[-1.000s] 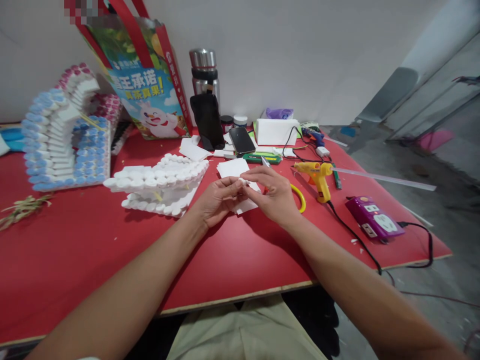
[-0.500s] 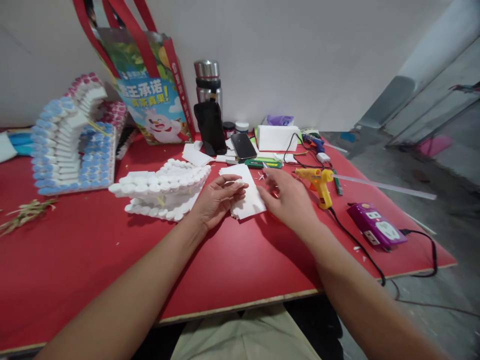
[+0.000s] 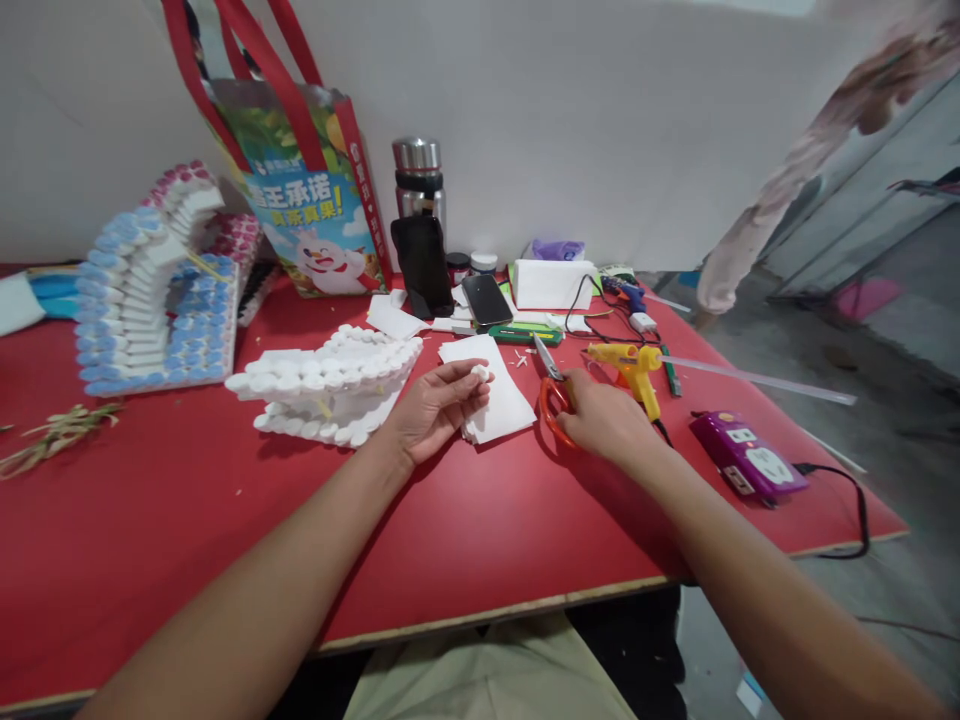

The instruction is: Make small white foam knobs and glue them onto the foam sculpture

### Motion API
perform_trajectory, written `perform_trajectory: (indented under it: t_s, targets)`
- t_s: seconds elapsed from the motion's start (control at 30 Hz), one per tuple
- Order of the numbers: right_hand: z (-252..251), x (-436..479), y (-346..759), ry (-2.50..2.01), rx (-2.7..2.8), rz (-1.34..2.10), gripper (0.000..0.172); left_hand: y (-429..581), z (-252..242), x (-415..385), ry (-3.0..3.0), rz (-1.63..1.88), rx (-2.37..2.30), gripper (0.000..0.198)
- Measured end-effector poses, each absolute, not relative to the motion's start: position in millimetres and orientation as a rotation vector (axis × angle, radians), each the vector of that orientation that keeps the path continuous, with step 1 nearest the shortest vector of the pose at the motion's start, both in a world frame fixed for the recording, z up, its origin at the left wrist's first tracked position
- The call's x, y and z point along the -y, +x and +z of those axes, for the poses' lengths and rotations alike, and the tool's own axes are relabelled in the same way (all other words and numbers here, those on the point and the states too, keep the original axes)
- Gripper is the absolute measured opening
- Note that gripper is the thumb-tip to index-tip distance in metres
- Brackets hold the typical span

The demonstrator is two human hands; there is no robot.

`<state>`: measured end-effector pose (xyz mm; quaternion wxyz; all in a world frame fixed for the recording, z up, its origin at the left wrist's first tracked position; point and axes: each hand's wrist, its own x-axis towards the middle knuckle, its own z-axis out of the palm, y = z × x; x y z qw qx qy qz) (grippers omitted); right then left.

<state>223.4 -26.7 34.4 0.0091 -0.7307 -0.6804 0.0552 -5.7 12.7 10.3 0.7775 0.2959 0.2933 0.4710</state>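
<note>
My left hand (image 3: pixel 442 405) is closed in a pinch over a stack of white paper (image 3: pixel 506 402), with a small white piece (image 3: pixel 480 373) between thumb and fingertips. My right hand (image 3: pixel 604 412) has its fingers around the red handle of a pair of scissors (image 3: pixel 555 392), whose blades point away from me and lie close to the table. Left of my hands sits a white model built of small rounded pieces (image 3: pixel 322 378). Just beyond my right hand lies a yellow glue gun (image 3: pixel 634 370) with a long clear glue stick (image 3: pixel 757 374) in its back.
A purple power socket (image 3: pixel 750 455) with cords stands on the red table (image 3: pixel 480 540) at right. At the back are a phone (image 3: pixel 486 300), a metal flask (image 3: pixel 418 165) and a printed bag (image 3: pixel 307 190). A blue-and-white model (image 3: pixel 150 310) stands left. Another person's sleeve (image 3: pixel 780 180) shows at right.
My right hand has moved right and lower, bringing the scissors down beside the paper stack. The left hand keeps its pinch. Another person has come into view at right.
</note>
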Motion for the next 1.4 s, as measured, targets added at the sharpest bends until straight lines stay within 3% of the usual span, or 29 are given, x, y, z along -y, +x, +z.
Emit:
perform_trajectory:
  t_s: [0.1,0.33,0.67,0.83,1.4]
  targets:
    - [32,28,235,-2.191,2.082,0.272,0.049,-6,11,-13,0.601,1.035,-0.645,0.018]
    - [18,39,255,-1.730,1.678,0.732,0.042,-5,14,-14,0.492,1.078,-0.665,0.014]
    - [31,64,229,-1.506,2.051,0.389,0.053,-2,18,-12,0.415,1.089,-0.680,0.013]
    - [33,61,220,-1.455,2.151,0.256,0.048,0,17,-9,0.467,1.111,-0.685,0.014]
    - [23,53,206,-1.542,2.082,0.338,0.038,2,14,-7,0.712,1.110,-0.695,0.023]
